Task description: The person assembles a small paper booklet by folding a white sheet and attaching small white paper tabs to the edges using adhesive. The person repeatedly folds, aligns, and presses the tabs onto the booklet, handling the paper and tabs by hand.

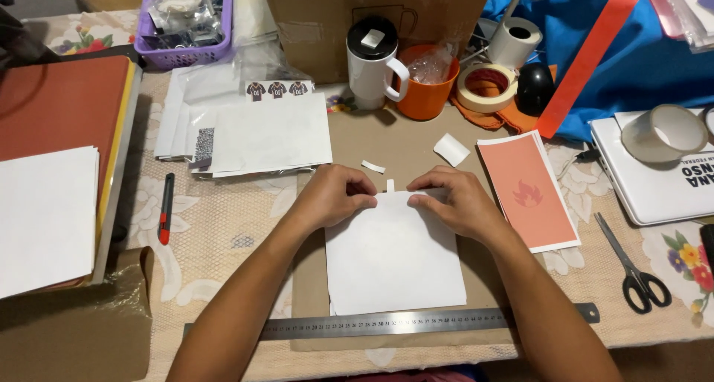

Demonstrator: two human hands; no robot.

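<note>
The left hand [336,194] and the right hand [454,201] are both pinching the top edge of the white paper sheet [394,259] lying on the brown cardboard [401,140] above the steel ruler [387,324] — seemingly peeling or folding that edge — so the next move is needing an even, careful pull.

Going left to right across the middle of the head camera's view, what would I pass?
White paper stack → red utility knife → left hand → right hand → orange flame-print card → scissors.
</note>
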